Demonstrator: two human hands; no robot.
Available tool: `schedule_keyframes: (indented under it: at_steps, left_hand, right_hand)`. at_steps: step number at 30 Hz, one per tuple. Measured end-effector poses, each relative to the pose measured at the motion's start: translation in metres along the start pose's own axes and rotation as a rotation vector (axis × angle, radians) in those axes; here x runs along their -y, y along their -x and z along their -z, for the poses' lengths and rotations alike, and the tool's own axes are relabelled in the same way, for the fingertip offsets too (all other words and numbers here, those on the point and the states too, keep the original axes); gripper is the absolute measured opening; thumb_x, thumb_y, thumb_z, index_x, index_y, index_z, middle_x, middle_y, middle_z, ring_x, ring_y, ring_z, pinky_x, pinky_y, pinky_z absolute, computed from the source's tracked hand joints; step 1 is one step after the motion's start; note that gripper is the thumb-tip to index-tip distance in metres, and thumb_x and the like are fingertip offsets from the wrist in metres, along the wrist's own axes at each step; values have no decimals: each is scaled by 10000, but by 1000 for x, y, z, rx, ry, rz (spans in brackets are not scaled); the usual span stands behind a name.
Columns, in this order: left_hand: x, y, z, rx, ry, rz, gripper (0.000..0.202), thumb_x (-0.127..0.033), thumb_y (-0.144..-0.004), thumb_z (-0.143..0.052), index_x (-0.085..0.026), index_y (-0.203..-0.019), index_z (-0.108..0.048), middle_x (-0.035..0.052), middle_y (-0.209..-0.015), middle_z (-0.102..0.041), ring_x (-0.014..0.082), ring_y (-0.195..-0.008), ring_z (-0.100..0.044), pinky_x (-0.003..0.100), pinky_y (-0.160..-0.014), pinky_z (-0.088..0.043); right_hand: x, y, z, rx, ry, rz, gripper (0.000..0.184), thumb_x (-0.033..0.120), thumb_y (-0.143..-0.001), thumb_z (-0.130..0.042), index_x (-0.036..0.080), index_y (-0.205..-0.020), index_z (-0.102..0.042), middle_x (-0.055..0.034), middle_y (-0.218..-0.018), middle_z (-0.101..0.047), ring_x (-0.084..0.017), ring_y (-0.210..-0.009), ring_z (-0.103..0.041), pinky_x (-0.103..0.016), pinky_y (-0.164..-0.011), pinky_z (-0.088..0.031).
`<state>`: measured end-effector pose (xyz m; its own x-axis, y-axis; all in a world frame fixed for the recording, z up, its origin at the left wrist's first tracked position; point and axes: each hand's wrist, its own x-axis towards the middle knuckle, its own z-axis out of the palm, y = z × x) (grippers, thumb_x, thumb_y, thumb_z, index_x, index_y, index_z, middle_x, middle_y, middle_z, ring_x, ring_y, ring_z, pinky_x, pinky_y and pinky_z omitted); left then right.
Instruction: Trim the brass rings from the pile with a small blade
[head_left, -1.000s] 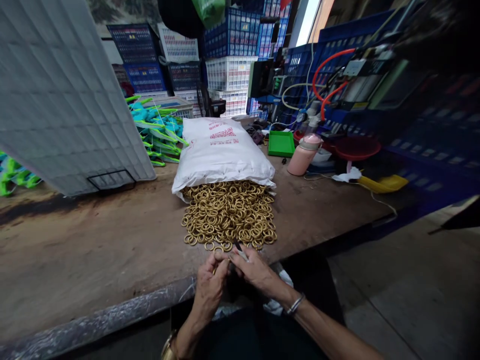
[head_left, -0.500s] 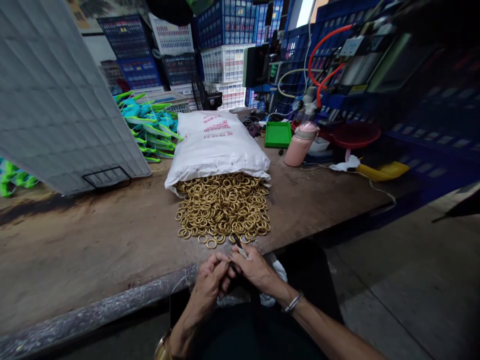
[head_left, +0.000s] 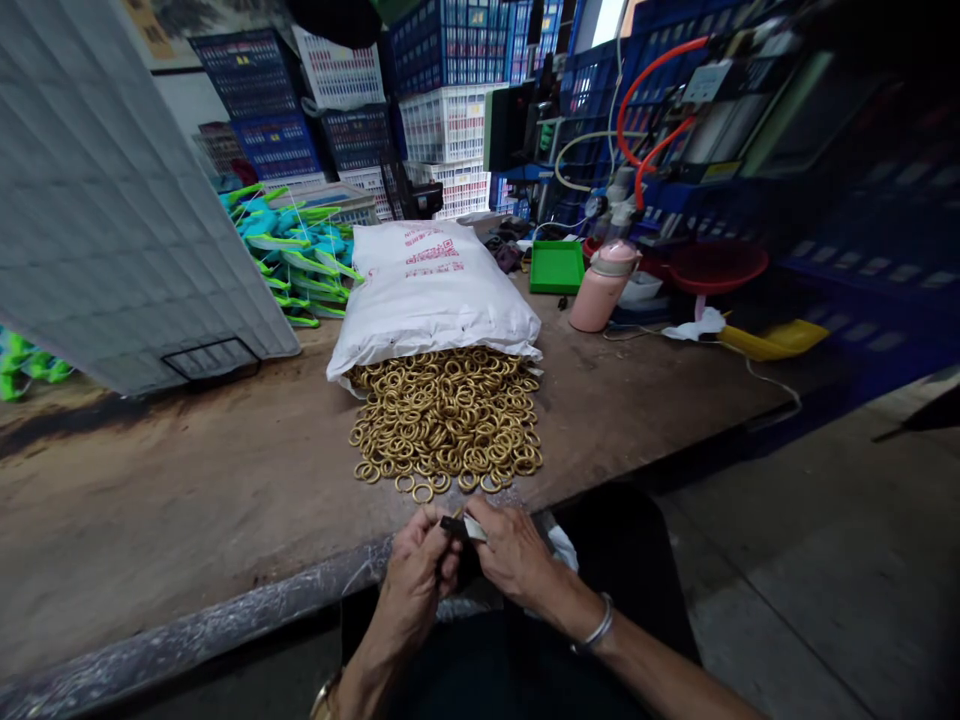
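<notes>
My left hand (head_left: 415, 572) and my right hand (head_left: 512, 553) meet at the near edge of the wooden table (head_left: 187, 500), both closed. The right hand pinches a small dark-tipped tool (head_left: 459, 526) with a pale handle. The left hand's fingers pinch something small against the tool's tip; it looks like a brass ring but is mostly hidden. Just beyond the hands lies a heap of brass rings (head_left: 444, 420) spilling from a white sack (head_left: 431, 290) with red print.
A grey ribbed panel (head_left: 112, 200) leans at the left. Green and blue plastic parts (head_left: 300, 255) lie behind it. A pink bottle (head_left: 604, 285), green tray (head_left: 556, 267), red bowl (head_left: 712, 265) and yellow scoop (head_left: 772, 340) stand at right. Stacked crates (head_left: 450, 110) fill the back.
Both hands drew back from the heap toward the table's near edge. The tool now lies level between the hands instead of pointing up at the rings.
</notes>
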<state>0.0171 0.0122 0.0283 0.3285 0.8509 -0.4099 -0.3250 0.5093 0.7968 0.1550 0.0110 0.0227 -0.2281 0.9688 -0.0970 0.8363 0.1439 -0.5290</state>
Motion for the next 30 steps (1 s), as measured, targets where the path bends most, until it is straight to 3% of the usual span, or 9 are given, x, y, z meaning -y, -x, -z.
schedule_keyframes:
  at_steps: [8,11,15,19,24,30]
  left_hand:
    - [2,3,2,-46,-134,-39,254,-412,-750,-542,-183,-760,-433,-76,-546,-431,19,-368,-288,137,-355,-197]
    - [0,15,2,11,-129,-32,245,-409,-764,-531,-185,-739,-436,-72,-536,-433,20,-356,-281,141,-345,-203]
    - [-5,32,4,109,17,1,225,-380,-749,-570,-191,-765,-449,-61,-555,-468,22,-347,-291,145,-333,-219]
    - [-9,33,17,79,128,-17,204,-358,-772,-547,-168,-752,-477,-28,-577,-494,41,-389,-356,159,-359,-272]
    - [-11,33,33,13,213,-43,160,-286,-752,-574,-155,-717,-490,35,-772,-585,54,-453,-438,173,-389,-310]
    - [-15,33,48,4,407,11,192,-202,-710,-610,-173,-886,-542,31,-772,-573,96,-581,-509,171,-434,-355]
  right_hand:
    - [4,-3,0,72,161,-86,274,87,-688,-395,168,-934,-483,-56,-775,-617,-174,-685,-553,-257,-579,-260]
    - [2,-3,1,70,182,-99,277,101,-712,-387,151,-972,-469,-70,-794,-609,-190,-726,-549,-263,-601,-273]
    - [0,-7,-4,27,197,-69,281,120,-736,-376,134,-1009,-443,-74,-809,-595,-188,-745,-534,-266,-626,-284]
    - [9,-16,-13,-4,175,30,305,108,-708,-406,153,-1009,-432,-61,-840,-590,-177,-769,-526,-261,-650,-293]
    - [24,-36,-25,-49,232,75,399,146,-748,-425,195,-1137,-353,-55,-867,-596,-178,-773,-536,-263,-651,-296]
    - [21,-49,-37,-17,334,82,376,216,-757,-453,202,-1119,-351,-66,-867,-593,-197,-790,-537,-272,-664,-304]
